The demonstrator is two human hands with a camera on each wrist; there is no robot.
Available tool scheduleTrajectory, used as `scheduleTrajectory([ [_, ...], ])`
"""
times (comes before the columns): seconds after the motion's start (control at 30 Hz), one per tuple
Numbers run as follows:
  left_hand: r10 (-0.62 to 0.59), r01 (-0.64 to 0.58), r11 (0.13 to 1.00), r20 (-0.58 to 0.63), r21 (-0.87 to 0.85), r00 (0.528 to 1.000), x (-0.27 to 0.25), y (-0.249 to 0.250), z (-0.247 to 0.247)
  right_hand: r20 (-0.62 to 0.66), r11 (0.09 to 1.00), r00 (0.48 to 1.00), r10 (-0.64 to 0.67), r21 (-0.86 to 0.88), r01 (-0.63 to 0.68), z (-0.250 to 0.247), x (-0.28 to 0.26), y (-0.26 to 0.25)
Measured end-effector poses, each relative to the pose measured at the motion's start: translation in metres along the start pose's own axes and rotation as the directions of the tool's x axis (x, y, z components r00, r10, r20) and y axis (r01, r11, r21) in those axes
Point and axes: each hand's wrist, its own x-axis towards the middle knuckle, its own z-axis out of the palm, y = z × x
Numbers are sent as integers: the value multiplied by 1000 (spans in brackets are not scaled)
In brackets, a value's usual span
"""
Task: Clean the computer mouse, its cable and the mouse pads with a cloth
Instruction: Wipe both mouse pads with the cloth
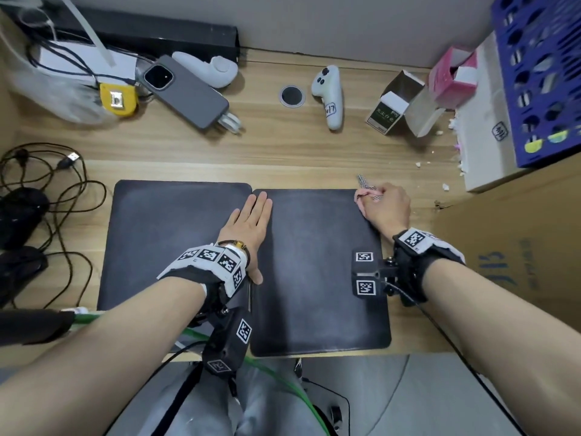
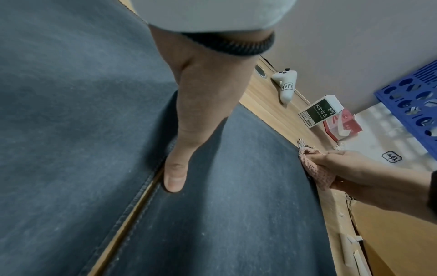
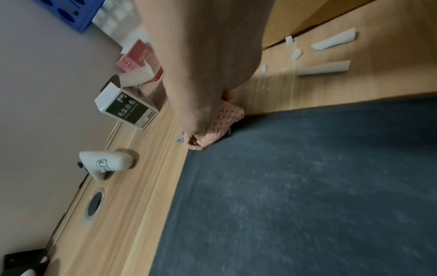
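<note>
Head view: cloth (image 1: pixel 361 199) bunched in right hand (image 1: pixel 388 207), fingers clamped on it, at far-right corner of right mouse pad (image 1: pixel 317 278). Left hand (image 1: pixel 248 226) flat, pinning that pad's left edge. Pad looks streaky, wiping likely unfinished; mouse (image 1: pixel 19 215) and cable (image 1: pixel 63 196) left of pads, apparently untouched. White controller (image 1: pixel 328 96) beyond pad labelled "L17".

Two mouse pads (image 1: pixel 176 247) side by side.

The left hand (image 1: pixel 248 225) is lying flat, palm down, its fingers (image 1: pixel 261 204) straight and pressed together and its thumb (image 2: pixel 175 175) stretching out to the side. The right hand (image 1: pixel 388 206) is curling into a loose fist, fingers bunched tight. Both forearms are reaching forward, well apart.
</note>
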Motion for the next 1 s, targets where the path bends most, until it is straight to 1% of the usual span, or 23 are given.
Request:
scheduleTrajectory([
  [0.1,-6,6,1000,1,0,1000,0,1,-1,51,1000,999,-6,15,5,8,-21,-4],
  [0.2,-6,6,1000,12,5,1000,-1,2,-3,88,997,995,35,59,-40,17,-60,11],
  [0.3,-3,3,1000,11,8,1000,-1,2,-3,57,997,998,39,59,-43,27,-86,21],
  [0.43,-13,12,1000,4,16,1000,-1,3,0,92,999,996,3,41,-7,23,-65,16],
  [0.57,-4,4,999,2,35,1000,3,3,2,58,999,997,-43,9,42,14,-24,-3],
  [0.63,-1,1,999,3,52,1000,4,4,2,73,999,996,-51,-15,52,10,-8,-14],
  [0.77,25,-25,998,-3,52,1000,4,1,4,103,997,993,-59,-47,64,4,-8,-29],
  [0.8,45,-45,998,-12,44,999,2,-2,4,126,995,989,-72,-56,79,4,-11,-37],
  [0.87,103,-103,995,-34,0,994,-2,-10,7,166,988,976,-138,-46,147,5,-15,-64],
  [0.93,158,-162,985,-62,-63,986,-9,-18,13,170,980,965,-201,17,201,5,-16,-101],
  [1.0,181,-192,975,-99,-115,978,-17,-28,20,173,967,953,-250,87,238,8,-15,-136],
])
